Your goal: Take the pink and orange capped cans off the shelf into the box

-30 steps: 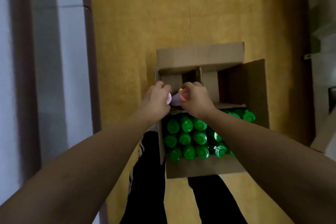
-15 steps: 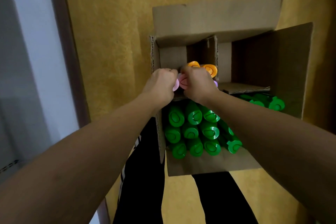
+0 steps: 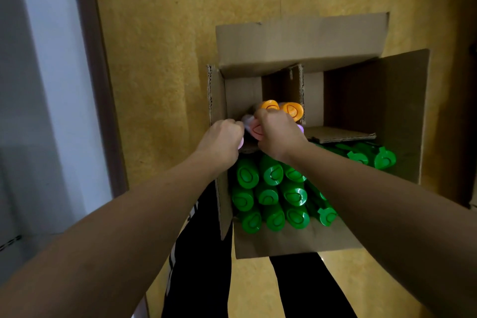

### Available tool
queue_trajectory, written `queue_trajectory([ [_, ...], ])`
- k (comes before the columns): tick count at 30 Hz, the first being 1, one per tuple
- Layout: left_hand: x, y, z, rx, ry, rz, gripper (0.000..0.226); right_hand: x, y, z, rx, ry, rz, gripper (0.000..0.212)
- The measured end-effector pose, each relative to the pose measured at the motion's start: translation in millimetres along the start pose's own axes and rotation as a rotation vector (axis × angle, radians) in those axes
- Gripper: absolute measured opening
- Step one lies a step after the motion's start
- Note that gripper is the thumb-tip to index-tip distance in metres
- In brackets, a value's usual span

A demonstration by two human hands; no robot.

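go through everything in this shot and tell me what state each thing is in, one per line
Cardboard box: open, flaps folded out.
Green bottles: capped, packed in rows.
Orange bottles: capped, in the far compartment.
Pink bottle: gripped.
Left hand: curled on a pink cap.
Right hand: curled round the pink bottle.

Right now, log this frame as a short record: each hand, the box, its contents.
left hand: curled on a pink item, only its edge visible
right hand: grips a pink-capped item
box: cardboard, open, divided inside
green items: near compartment, packed upright; a few lie to the right
orange caps: far compartment, behind right hand
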State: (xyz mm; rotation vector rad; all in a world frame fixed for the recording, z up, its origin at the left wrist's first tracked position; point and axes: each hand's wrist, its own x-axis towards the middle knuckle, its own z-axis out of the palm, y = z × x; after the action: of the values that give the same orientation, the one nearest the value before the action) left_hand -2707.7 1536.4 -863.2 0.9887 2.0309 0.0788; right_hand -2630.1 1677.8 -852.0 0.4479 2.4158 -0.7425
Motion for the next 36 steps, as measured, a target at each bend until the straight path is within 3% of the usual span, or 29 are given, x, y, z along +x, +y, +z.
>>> queue_trajectory([
  [8, 6.4, -0.5, 19.8, -0.051, 0.01, -0.037, 0.024, 9.8, 1.4, 24.3, -0.112, 0.016, -0.074, 0.035],
  [12, 12.3, 1.5, 28.2, -0.159, 0.082, -0.145, 0.05, 17.0, 8.3, 25.3, -0.287, 0.061, -0.116, 0.035],
  [18, 22.3, 7.0, 32.3, -0.274, 0.078, -0.295, 0.072, 31.5, 7.7, 13.4, -0.35, 0.025, -0.109, 0.034],
  [24, 30.9, 7.9, 42.8, -0.37, 0.133, -0.329, 0.087, 47.4, 4.1, 21.1, -0.412, -0.02, -0.106, 0.031],
  [36, 27.3, 5.8, 42.1, -0.384, 0.155, -0.315, 0.063, 54.3, 1.9, 29.5, -0.373, -0.045, -0.087, 0.029],
])
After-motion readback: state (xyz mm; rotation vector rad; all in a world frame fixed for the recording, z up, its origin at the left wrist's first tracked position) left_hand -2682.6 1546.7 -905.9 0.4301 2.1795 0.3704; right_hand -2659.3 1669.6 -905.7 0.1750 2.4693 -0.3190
